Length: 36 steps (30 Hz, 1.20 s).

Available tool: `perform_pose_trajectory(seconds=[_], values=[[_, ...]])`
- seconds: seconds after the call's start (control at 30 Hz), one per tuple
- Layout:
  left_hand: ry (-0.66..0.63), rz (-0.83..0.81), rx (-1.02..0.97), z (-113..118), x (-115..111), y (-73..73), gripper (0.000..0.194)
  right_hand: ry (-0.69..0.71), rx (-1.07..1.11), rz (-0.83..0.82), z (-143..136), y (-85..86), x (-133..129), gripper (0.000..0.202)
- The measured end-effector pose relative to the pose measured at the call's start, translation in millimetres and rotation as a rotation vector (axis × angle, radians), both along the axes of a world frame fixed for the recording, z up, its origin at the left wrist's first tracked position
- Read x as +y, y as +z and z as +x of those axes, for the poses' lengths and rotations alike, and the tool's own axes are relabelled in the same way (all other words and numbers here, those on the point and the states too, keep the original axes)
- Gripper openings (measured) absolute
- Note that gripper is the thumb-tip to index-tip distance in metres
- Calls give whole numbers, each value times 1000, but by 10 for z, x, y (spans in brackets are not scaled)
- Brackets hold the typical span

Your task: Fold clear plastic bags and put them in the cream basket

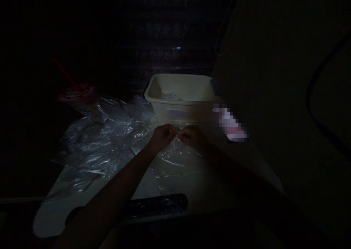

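Observation:
In dim light, my left hand [163, 136] and my right hand [192, 136] meet near the middle of a pale table, their fingertips pinched close together. Between them they grip a clear plastic bag [173, 154], which hangs down toward the tabletop. Just beyond my hands stands a cream plastic tub [179, 112] with some clear plastic inside it. To the left of my left hand lies a large heap of clear plastic bags [106, 139], crumpled and shiny. Finer details at my fingertips are too dark to make out.
A cup [78, 95] with a red straw stands behind the heap at the left. On the right lies a blurred-out, phone-like object [233, 126]. The table [52, 216] has a slot-shaped opening near its front edge. A dark cable [309, 95] curves at the far right.

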<state>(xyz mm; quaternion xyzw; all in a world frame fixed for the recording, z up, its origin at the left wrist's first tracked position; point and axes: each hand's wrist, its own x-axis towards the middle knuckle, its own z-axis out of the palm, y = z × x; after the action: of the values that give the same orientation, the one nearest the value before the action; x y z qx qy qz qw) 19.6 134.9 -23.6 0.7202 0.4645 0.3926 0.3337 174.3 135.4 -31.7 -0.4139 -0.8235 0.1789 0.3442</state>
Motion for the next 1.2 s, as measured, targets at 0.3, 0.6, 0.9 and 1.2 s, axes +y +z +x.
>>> perform_pose_trajectory(seconds=[0.3, 0.6, 0.9, 1.2], values=[[86, 19, 17, -9, 22, -16, 9, 1, 25, -13, 1, -9, 7, 18], [70, 30, -10, -19, -4, -3, 18, -29, 88, -33, -3, 30, -18, 19], [-48, 113, 56, -17, 20, 23, 11, -45, 39, -13, 4, 19, 4, 21], [-90, 224, 172, -20, 45, -17, 17, -105, 180, -57, 2, -28, -4, 13]])
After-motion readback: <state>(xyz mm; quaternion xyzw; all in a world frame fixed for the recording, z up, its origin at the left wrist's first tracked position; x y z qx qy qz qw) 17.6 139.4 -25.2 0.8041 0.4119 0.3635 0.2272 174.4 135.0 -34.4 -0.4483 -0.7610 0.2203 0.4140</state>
